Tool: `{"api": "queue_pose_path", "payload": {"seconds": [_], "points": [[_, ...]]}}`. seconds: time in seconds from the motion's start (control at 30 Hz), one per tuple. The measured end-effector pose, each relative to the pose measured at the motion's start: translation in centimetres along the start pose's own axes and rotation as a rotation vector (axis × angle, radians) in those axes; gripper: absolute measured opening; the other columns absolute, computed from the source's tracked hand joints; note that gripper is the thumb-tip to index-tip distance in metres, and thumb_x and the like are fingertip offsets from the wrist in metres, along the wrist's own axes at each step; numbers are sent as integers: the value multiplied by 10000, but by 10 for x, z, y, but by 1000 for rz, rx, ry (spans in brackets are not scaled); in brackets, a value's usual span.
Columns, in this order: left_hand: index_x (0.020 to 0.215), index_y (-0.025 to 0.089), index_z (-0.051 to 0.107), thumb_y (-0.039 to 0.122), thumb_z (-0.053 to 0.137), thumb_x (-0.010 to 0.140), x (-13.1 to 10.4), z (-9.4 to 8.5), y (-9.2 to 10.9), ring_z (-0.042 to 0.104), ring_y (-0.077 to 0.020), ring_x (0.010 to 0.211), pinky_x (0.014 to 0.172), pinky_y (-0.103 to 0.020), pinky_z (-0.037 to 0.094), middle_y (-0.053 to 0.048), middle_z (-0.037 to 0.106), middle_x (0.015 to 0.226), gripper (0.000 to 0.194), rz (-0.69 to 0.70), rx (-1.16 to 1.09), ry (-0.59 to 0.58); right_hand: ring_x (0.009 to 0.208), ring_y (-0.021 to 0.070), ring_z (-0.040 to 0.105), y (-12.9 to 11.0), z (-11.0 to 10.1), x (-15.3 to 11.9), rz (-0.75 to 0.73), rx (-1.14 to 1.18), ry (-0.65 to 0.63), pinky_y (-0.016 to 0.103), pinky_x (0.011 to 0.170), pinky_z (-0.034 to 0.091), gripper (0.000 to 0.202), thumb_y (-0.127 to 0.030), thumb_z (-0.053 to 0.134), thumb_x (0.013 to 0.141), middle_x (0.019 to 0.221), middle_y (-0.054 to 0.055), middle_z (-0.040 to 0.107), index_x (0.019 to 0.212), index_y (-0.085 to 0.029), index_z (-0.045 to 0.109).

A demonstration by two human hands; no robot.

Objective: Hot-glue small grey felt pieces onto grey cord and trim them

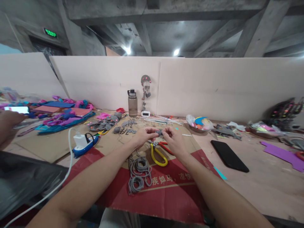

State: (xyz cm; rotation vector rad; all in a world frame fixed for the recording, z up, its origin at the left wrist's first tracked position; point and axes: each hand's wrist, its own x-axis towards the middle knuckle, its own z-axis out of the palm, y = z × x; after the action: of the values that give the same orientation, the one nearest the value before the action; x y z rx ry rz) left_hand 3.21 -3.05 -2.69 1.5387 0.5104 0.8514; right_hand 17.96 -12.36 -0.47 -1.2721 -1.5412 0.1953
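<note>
Between the fingertips of my left hand [146, 136] and my right hand [173, 136] is a small grey felt piece [160, 133], pinched from both sides. Its exact shape is too small to make out. Right below my hands lie scissors with yellow handles [158, 158] and a tool with red-orange handles [165, 147]. Coils of grey cord [140, 172] rest on the red and brown cardboard [171, 193], nearer to me. Past my left hand are grey felt scraps [129, 126] and a pile of grey pieces [104, 123].
A bottle [132, 106] and small clock [145, 114] stand by the partition, where a grey hanging ornament [146, 84] is fixed. A phone [229, 155] lies right. At left are a blue power strip [85, 147], white cable [70, 158], colourful fabric [64, 117] and another person's hand [10, 123].
</note>
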Motion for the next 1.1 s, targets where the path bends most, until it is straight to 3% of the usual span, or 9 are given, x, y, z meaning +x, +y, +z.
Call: {"api": "queue_pose_path", "payload": {"seconds": [0.13,0.33,0.47,0.6,0.83,1.1], "points": [[986,127,649,330,751,634,0,-1,2,515,-67,541,575,-226,428,-1,631,722,419,5,41,20,630,141,489,4,-2,1,-28,-16,44,262,596,397,123,-273,449,841,698,3,543,777,-198,522],[1067,122,591,293,728,659,-4,3,9,549,-91,568,585,-238,457,0,612,698,463,32,188,-30,820,185,545,10,3,-1,-204,-296,-34,309,741,413,127,-219,467,865,859,59,619,874,-197,592],[1053,133,583,265,701,682,-6,7,7,572,-107,630,603,-231,462,-16,620,728,412,113,301,-20,831,192,534,8,4,-2,-262,-420,-94,318,750,409,159,-205,439,882,880,74,602,854,-191,595],[1003,139,604,239,702,666,-6,9,3,577,-113,653,596,-219,456,-19,625,728,365,161,350,14,758,177,521,8,4,-2,-250,-448,-107,299,690,403,132,-158,456,836,812,56,580,769,-193,564],[914,121,616,265,703,674,-8,11,13,561,-98,589,578,-236,467,-19,631,730,293,43,249,55,638,148,505,9,0,2,-61,-269,74,272,596,386,46,-190,484,795,721,21,574,770,-205,520],[930,123,640,316,717,671,-8,8,14,542,-90,568,592,-238,449,6,619,667,332,23,133,73,741,172,520,14,7,0,-126,-316,-41,298,680,404,88,-195,473,831,785,45,592,794,-194,553]]}}
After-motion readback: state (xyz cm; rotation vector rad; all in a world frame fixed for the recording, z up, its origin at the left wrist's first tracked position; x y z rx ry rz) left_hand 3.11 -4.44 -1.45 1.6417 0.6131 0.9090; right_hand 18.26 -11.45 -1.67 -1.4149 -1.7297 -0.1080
